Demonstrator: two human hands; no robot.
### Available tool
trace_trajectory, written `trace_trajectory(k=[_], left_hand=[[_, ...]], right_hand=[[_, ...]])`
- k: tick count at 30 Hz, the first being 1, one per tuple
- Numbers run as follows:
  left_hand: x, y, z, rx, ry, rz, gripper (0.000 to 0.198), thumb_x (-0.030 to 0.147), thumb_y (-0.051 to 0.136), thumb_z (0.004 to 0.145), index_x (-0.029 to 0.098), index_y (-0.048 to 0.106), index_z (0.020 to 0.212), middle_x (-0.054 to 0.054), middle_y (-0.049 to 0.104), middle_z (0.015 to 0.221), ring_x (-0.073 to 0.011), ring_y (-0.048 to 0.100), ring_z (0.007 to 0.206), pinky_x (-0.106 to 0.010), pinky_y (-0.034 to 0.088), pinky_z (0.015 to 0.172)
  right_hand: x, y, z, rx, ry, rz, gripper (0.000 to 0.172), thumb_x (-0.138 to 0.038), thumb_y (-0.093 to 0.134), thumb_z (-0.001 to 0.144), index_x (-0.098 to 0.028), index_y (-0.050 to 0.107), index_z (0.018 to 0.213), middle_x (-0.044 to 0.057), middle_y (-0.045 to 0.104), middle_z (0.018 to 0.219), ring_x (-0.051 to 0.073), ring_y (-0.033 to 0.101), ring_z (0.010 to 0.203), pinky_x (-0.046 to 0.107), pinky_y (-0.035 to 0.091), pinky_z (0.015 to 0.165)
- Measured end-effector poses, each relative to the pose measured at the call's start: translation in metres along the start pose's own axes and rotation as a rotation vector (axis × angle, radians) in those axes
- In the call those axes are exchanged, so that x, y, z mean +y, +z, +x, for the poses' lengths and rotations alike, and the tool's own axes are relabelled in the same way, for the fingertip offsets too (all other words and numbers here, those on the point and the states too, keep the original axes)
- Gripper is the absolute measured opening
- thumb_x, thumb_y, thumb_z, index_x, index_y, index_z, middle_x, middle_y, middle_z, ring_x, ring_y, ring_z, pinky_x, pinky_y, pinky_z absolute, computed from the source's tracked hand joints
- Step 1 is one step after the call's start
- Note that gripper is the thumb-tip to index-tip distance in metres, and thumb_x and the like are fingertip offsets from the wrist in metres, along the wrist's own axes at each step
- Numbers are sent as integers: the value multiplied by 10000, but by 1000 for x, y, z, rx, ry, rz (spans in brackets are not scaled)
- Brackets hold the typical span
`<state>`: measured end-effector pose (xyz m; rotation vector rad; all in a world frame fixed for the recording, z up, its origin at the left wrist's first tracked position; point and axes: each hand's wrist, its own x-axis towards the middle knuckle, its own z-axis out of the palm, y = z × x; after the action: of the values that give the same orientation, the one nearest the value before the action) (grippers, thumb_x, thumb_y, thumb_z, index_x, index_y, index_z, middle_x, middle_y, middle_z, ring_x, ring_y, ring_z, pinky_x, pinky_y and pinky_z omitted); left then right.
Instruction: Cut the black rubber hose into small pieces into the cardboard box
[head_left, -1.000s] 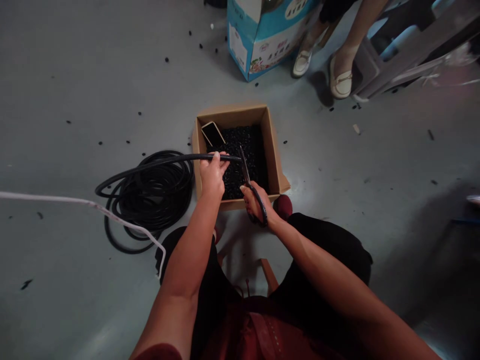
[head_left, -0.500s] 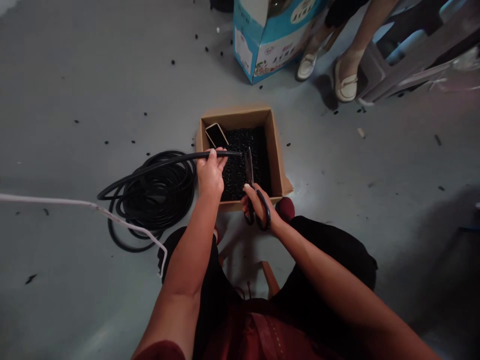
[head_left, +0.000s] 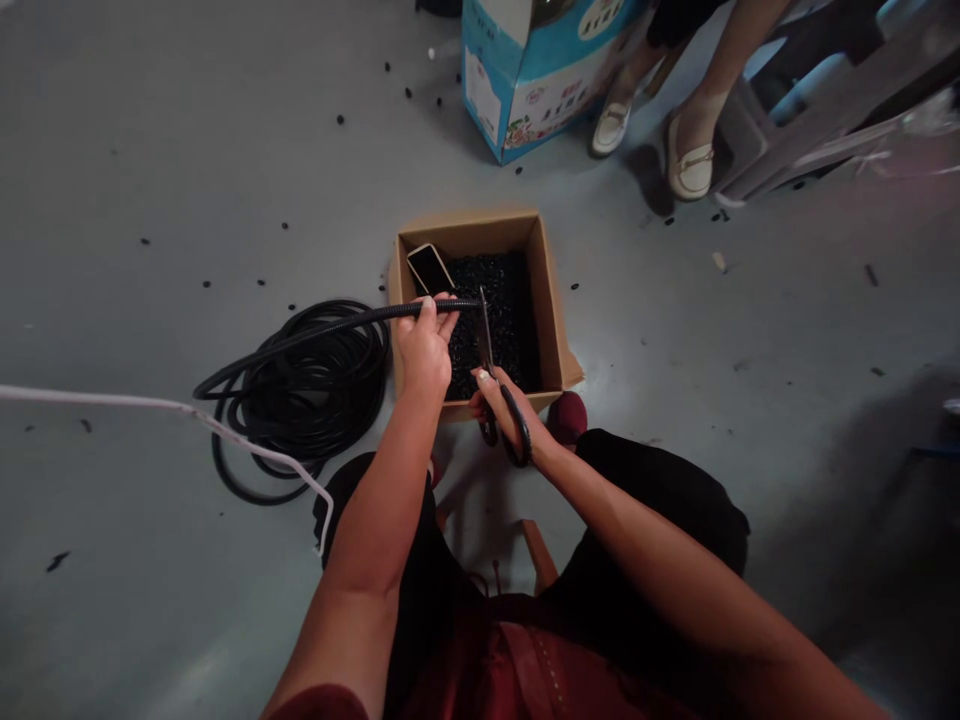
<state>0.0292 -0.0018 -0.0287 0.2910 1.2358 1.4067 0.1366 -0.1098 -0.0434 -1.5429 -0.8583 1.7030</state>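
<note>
A thin black corrugated tube (head_left: 375, 313) is gripped by the closed fingers of the left hand (head_left: 424, 345), and black-handled steel scissors (head_left: 486, 345) by the right hand (head_left: 510, 415), blades at the tube's end, above a brown cardboard box (head_left: 465, 235). Small black pieces (head_left: 495, 310) and a smartphone (head_left: 429, 268) lie inside the box; a black coil (head_left: 292, 400) lies left of it

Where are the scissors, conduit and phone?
Scissors (head_left: 484, 335): head view, on the blades.
Conduit (head_left: 352, 317): head view, on the raised length.
Phone (head_left: 430, 268): head view, on the dark face.
</note>
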Motion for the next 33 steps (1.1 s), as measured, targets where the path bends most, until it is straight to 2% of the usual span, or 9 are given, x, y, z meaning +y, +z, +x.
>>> trace_trajectory(k=[7,16,33], left_hand=[[-2,8,-9,14,-37,-27,145,173,626,999,197,542,884,-32,733,880,-185,757,1083,-388,556,1086],[-2,6,-8,6,-31,-24,173,217,704,962,199,545,895,-53,752,947,-203,743,1144,-395,545,1104],[-6,7,-9,-12,-34,-34,133,172,636,995,194,537,909,-20,742,854,-159,779,956,-378,566,1070]], right_hand=[[-5,0,4,24,17,31,531,-725,547,896,-226,591,1074,-11,638,779,147,637,696,282,522,655],[-9,1,6,3,45,105,511,-687,583,906,-215,566,1102,-9,635,820,127,626,669,262,518,610],[-11,0,11,33,72,124,420,-608,597,947,-215,582,1095,-14,645,811,113,624,638,237,508,569]])
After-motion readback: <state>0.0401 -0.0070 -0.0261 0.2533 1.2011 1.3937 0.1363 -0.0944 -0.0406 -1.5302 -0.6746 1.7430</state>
